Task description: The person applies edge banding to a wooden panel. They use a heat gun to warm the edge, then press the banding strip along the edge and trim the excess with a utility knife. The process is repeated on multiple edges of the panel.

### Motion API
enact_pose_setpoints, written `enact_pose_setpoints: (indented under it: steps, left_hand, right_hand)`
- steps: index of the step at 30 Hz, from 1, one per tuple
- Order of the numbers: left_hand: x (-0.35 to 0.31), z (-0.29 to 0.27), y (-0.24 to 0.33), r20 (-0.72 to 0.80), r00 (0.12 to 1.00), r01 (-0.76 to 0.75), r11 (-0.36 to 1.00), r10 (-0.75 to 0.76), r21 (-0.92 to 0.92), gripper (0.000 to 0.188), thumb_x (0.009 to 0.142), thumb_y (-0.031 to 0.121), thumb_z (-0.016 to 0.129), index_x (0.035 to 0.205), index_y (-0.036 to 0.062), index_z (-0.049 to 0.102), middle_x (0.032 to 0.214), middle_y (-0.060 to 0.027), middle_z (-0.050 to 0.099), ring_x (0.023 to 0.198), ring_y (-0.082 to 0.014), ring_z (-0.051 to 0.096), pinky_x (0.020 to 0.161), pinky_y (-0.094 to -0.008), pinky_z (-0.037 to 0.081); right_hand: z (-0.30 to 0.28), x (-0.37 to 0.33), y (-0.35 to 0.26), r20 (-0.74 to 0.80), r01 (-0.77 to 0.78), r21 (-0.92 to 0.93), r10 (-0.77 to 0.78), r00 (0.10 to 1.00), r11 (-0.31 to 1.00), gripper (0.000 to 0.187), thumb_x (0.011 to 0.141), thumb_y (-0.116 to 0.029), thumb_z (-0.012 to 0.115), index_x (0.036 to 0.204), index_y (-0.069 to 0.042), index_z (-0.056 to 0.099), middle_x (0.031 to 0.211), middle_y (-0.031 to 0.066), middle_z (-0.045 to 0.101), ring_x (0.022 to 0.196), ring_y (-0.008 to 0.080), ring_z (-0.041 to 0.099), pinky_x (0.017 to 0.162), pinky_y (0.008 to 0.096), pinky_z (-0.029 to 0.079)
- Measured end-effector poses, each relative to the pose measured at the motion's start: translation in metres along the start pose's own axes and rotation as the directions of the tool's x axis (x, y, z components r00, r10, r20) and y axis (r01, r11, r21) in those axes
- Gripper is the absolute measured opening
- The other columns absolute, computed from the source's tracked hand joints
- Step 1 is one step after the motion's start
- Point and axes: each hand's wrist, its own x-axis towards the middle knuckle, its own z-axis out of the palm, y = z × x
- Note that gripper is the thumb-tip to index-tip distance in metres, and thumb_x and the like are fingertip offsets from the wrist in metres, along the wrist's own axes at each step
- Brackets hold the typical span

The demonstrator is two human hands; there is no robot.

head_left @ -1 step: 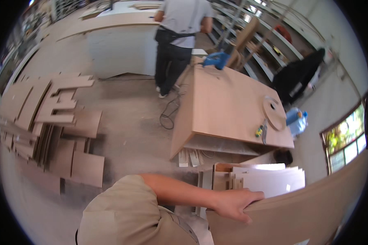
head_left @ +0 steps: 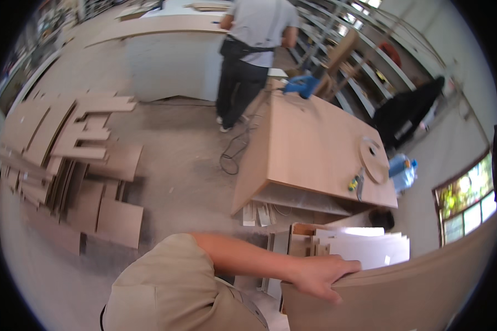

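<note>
My left hand [head_left: 321,277] reaches across from the left, under a khaki sleeve [head_left: 163,278], and is closed over the top edge of a large brown board [head_left: 392,298] at the lower right. Its thumb presses the near face while the fingers bend over the far side, where their tips are hidden. The board stands on edge and runs out toward the right rim. Just behind it, several white panels [head_left: 364,248] stand upright. My right hand is out of view.
A wooden workbench [head_left: 315,143] beyond carries a blue power tool [head_left: 302,86], a roll of edge strip [head_left: 374,160] and pliers [head_left: 360,185]. Cut boards [head_left: 119,220] are stacked at left. A cable [head_left: 229,157] lies on the floor near another person [head_left: 254,49] at a far table.
The view has shifted slightly, so the bench and the other person appear a little farther right. My left hand keeps its hold on the board's edge.
</note>
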Motion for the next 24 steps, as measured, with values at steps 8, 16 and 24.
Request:
enact_pose_setpoints:
  steps: [8,16,24]
  left_hand:
    - [-0.047,-0.087,0.113,-0.177,0.951,-0.174,0.914,0.252,0.366,0.061,0.079,0.030,0.079,0.116,-0.0050,0.045,0.085,-0.0275,0.064,0.085,-0.0459,0.064,0.071,-0.0482,0.051]
    - [-0.094,-0.214,0.208,-0.385,0.852,0.057,0.668,0.355,0.742,0.062,0.087,0.050,0.074,0.102,-0.0061,0.053,0.083,-0.0277,0.066,0.083,-0.0457,0.067,0.073,-0.0484,0.053]
    - [-0.135,-0.352,0.293,-0.548,0.696,0.370,0.422,0.464,0.827,0.077,0.085,0.063,0.070,0.117,-0.0060,0.064,0.115,-0.0260,0.070,0.112,-0.0393,0.066,0.096,-0.0452,0.053]
  right_hand:
    - [0.090,-0.011,-0.047,0.045,0.182,0.089,-0.187,0.981,0.979,0.049,0.106,-0.037,0.046,0.142,-0.004,0.050,0.138,0.0141,0.058,0.121,0.0272,0.060,0.097,0.0410,0.055]
    - [0.202,-0.008,-0.086,0.042,0.341,0.206,-0.356,0.934,0.917,0.048,0.106,-0.037,0.046,0.143,-0.006,0.048,0.139,0.0135,0.057,0.120,0.0290,0.060,0.096,0.0430,0.056]
    - [0.377,-0.014,-0.159,0.038,0.421,0.456,-0.490,0.871,0.784,0.047,0.106,-0.036,0.046,0.143,-0.007,0.047,0.139,0.0129,0.055,0.120,0.0308,0.060,0.095,0.0450,0.056]
